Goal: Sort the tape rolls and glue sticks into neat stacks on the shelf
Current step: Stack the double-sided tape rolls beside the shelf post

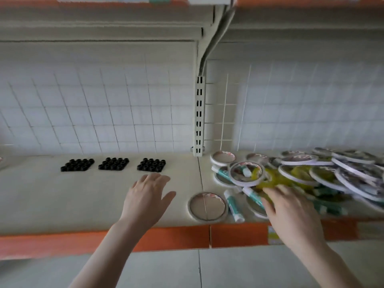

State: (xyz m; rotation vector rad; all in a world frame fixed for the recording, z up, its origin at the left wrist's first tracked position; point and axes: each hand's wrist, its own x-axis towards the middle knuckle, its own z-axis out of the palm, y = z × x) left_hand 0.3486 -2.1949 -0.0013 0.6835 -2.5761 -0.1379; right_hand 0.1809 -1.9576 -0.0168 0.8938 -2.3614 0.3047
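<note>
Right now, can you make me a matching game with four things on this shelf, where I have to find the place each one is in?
Things:
1. three black trays
2. left hand
3. lone tape roll
4. right hand

Places:
A. lying flat by itself near the orange front edge
B. reaching into the messy heap of tape rolls and glue sticks
C. in a row at the back of the left shelf section
D. open above the bare shelf, just in front of the black trays

Pairs: 1-C, 2-D, 3-A, 4-B
</note>
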